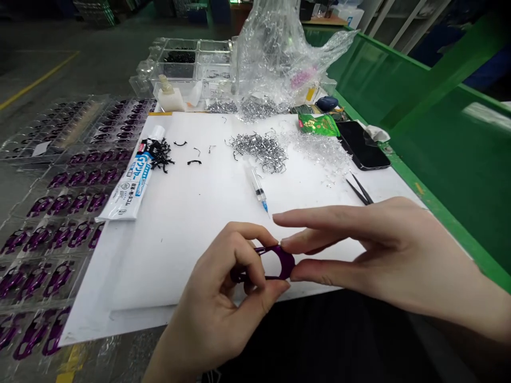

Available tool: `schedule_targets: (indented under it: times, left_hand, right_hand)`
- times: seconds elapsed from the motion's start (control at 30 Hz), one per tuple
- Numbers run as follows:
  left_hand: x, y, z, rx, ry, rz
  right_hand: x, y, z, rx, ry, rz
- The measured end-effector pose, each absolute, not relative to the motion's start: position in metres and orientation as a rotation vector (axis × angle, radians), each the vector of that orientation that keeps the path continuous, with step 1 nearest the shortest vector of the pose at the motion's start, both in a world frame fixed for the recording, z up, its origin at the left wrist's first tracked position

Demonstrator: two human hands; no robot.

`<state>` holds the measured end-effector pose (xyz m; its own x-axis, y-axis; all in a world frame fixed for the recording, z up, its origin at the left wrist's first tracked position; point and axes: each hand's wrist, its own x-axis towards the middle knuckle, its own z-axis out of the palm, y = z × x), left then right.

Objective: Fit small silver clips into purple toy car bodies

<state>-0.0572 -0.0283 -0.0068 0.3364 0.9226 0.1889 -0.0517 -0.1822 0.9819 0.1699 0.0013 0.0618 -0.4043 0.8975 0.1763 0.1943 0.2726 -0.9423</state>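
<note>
A purple oval frame part (286,261) is held between my two hands, just above the near edge of the white work sheet (191,213). My left hand (227,298) wraps its fingers round the left end, which they partly hide. With thumb and fingertips, my right hand (371,244) pinches the right end of the same part; its index finger stretches out above. Beyond the hands lies a syringe (255,183) with a blue tip pointing toward me. Black tweezers (359,190) rest behind my right hand.
Trays of purple parts (59,234) fill the left side. On the sheet lie a glue tube (133,181), black strips (159,154), small metal pieces (261,151) and clear bits (319,151). A phone (361,146), green packet (318,125) and plastic bag (275,53) stand farther back.
</note>
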Motion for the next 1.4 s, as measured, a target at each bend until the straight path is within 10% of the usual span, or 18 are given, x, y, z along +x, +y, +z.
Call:
schedule_targets:
  times: [0.47, 0.63, 0.83, 1.4]
  left_hand:
    - [-0.049, -0.022, -0.004, 1.247, 0.889, 1.124]
    - [-0.052, -0.020, 0.002, 1.127, 0.928, 1.039]
    - [-0.055, -0.018, 0.005, 1.208, 0.877, 1.028]
    - [-0.056, -0.012, 0.002, 1.267, 0.876, 1.194]
  right_hand:
    - [0.168, 0.073, 0.073, -1.119, -2.021, 1.446]
    - [0.099, 0.151, 0.074, -1.173, -2.414, 0.579]
    - [0.042, 0.186, 0.032, -1.125, -2.614, 0.358]
    - [0.174, 0.003, 0.044, -0.857, -1.926, 0.529]
